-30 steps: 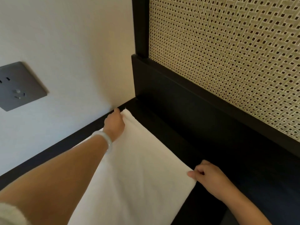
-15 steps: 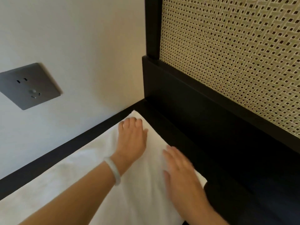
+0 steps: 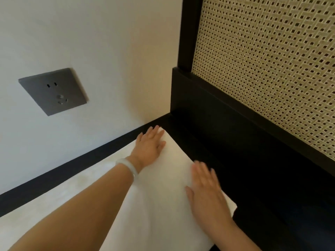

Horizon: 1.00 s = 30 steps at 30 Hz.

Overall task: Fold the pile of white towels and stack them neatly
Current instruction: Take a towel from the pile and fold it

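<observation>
Fingers (image 3: 153,132) of the left hand (image 3: 149,146) lie straight and close together, flat on the far corner of the white towel (image 3: 163,205); those of the right hand (image 3: 206,194) are straight too, slightly spread and blurred, pressing the towel's right edge near its nearer corner. A pale wall (image 3: 90,33) fills the left of the view, and a woven rattan panel (image 3: 272,60) in a black frame (image 3: 183,33) fills the right. Below them a dark surface (image 3: 262,187) carries the towel, which is spread flat along the wall side, its far corner close to where wall and frame meet. Whether it is one layer or folded cannot be told. A grey wall socket (image 3: 52,91) sits on the wall above the towel. A pale bangle (image 3: 127,166) circles the left wrist.
</observation>
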Each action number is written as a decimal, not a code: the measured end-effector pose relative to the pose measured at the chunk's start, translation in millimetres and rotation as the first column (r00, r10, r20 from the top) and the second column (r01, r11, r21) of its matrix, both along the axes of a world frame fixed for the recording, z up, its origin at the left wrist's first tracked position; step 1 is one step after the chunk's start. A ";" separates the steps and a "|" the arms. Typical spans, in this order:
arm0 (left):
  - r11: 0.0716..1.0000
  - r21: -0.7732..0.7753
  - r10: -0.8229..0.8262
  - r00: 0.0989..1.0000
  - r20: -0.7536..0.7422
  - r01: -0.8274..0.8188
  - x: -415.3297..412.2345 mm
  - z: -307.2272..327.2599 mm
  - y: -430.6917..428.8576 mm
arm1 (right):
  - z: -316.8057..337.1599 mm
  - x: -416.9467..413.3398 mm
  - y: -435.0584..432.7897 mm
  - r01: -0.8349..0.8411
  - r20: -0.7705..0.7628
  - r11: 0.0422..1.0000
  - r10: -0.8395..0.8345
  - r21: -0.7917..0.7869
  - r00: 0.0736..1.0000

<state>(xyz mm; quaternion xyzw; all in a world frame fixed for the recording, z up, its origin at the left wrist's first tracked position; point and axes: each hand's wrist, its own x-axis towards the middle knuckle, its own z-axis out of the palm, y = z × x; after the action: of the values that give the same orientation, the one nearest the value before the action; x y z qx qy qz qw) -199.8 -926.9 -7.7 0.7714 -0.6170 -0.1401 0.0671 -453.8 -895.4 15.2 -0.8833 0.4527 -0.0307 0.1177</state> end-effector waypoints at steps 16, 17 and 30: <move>0.919 -0.035 0.392 0.901 0.185 -0.393 -43.4 -3.0 157.1 | -0.1 103.7 16.4 -0.375 0.094 0.926 0.378 -0.051 0.921; 0.936 0.007 0.344 0.920 0.188 -0.351 -36.8 -12.6 163.5 | -4.5 119.4 13.4 -0.464 0.066 0.883 0.469 -0.074 0.881; 0.930 -0.125 0.367 0.898 0.241 -0.346 6.7 -21.8 188.8 | -34.8 165.0 -49.5 -0.773 -0.097 0.631 0.767 -0.062 0.634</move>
<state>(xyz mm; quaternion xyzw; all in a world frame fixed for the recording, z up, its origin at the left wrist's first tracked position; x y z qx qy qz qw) -193.1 -738.1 -29.6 0.8798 -0.4736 0.0016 0.0406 -288.7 -944.9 -19.6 -0.9971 0.0337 0.0273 0.0622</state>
